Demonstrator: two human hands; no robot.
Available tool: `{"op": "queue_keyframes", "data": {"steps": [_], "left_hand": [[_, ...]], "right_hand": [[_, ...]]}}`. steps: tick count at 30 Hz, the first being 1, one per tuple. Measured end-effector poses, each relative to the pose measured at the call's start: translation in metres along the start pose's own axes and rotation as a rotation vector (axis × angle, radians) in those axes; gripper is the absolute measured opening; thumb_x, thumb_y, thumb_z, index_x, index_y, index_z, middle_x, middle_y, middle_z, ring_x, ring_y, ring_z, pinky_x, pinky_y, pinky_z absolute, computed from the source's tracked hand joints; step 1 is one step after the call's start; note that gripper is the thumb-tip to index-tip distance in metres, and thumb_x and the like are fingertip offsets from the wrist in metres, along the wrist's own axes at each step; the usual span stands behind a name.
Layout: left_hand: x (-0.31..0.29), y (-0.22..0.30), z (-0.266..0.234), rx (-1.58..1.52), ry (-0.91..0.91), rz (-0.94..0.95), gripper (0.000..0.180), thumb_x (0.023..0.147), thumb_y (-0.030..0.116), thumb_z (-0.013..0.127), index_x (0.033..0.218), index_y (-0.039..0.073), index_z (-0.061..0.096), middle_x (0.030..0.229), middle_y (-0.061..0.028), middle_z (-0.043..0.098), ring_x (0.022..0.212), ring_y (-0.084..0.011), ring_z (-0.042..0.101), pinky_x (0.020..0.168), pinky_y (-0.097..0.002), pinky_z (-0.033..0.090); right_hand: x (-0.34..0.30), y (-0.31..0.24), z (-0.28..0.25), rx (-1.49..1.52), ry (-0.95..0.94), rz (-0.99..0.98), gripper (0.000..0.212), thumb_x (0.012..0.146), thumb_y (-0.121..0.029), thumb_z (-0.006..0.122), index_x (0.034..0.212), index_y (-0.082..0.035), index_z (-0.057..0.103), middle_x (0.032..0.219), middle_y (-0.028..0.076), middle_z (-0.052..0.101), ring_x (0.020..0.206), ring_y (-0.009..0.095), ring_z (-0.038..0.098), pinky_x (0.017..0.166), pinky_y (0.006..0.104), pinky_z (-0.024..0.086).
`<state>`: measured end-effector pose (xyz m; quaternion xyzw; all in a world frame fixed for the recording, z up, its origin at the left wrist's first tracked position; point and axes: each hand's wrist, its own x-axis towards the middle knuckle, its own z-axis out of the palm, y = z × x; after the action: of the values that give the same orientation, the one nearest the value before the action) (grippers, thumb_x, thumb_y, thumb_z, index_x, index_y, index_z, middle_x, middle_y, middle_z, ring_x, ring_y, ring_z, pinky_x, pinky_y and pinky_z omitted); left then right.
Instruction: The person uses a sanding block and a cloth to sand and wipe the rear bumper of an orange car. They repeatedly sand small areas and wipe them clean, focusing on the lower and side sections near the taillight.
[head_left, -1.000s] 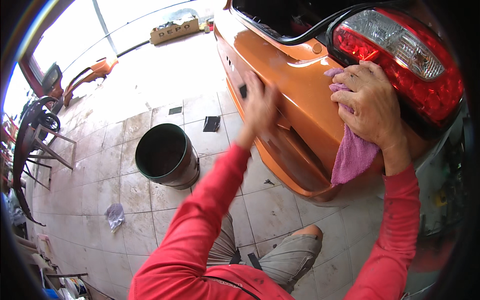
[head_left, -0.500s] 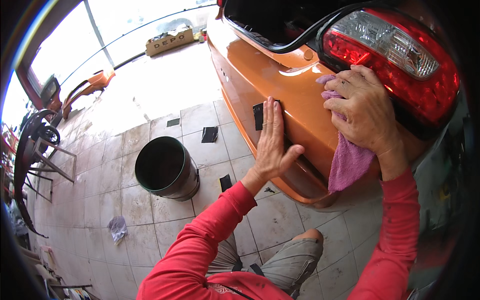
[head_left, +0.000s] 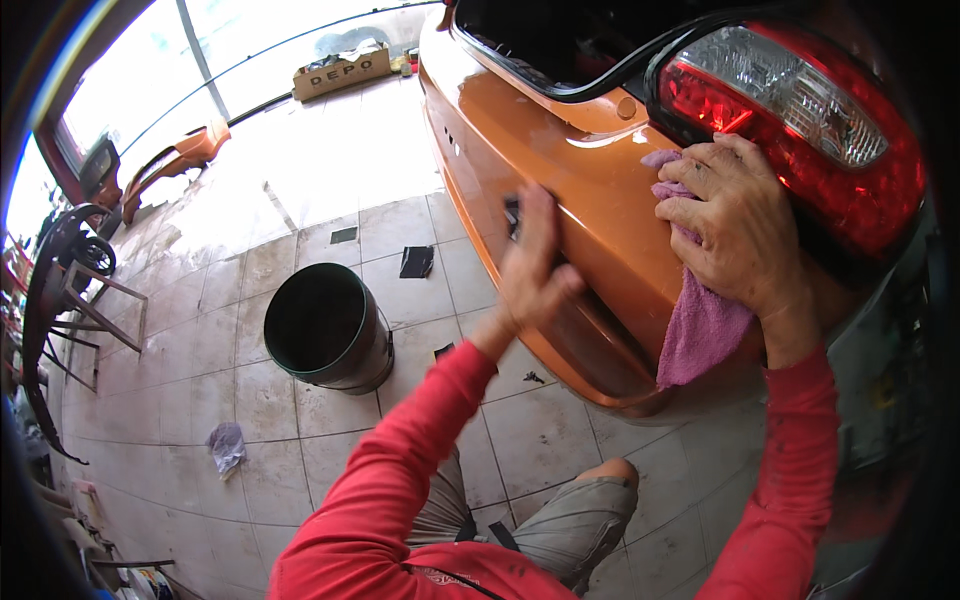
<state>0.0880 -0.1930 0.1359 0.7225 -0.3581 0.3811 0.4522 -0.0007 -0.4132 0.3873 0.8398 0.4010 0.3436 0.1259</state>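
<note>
My right hand (head_left: 738, 228) is closed round a pink cloth (head_left: 702, 342), whose loose end hangs down over an orange car bumper (head_left: 590, 190). It rests against the bodywork just under the red and clear tail light (head_left: 800, 150). Smeared by motion, my left hand (head_left: 530, 275) lies along the bumper's side, its fingers stretched out and the thumb apart. Partly hidden beside those fingers is a small black patch (head_left: 512, 217) on the bumper.
A dark bucket (head_left: 330, 325) stands on the tiled floor, with several black pieces, one being a black square (head_left: 417, 262), near it. A crumpled whitish rag (head_left: 226, 448) lies farther left. Car parts on a stand (head_left: 105, 305) and a cardboard box (head_left: 342, 73) are farther off.
My left hand has shifted slightly left and tilted on the bumper, covering more of the black patch. My right hand keeps its hold on the cloth below the tail light.
</note>
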Motion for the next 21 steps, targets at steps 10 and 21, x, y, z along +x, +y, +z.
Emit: {"op": "queue_keyframes", "data": {"steps": [10,21], "left_hand": [[-0.005,0.071,0.016,-0.114,0.011,-0.178,0.103,0.11,0.061,0.054,0.174,-0.006,0.01,0.182,-0.0321,0.006,0.17,-0.0452,0.001,0.138,-0.0474,0.008],[-0.028,-0.03,0.046,-0.069,0.254,-0.432,0.084,0.118,0.046,0.04,0.172,-0.01,0.01,0.182,-0.0331,0.007,0.169,-0.0498,0.008,0.137,-0.0504,0.012]], "right_hand": [[-0.01,0.001,0.002,-0.017,-0.033,0.016,0.014,0.081,-0.017,0.079,0.091,-0.008,0.082,0.122,0.005,0.078,0.12,0.024,0.067,0.118,0.0495,0.044],[-0.008,0.003,0.0,0.011,-0.054,0.021,0.017,0.076,-0.012,0.08,0.092,-0.01,0.082,0.12,0.005,0.076,0.125,0.027,0.067,0.118,0.0526,0.044]]}}
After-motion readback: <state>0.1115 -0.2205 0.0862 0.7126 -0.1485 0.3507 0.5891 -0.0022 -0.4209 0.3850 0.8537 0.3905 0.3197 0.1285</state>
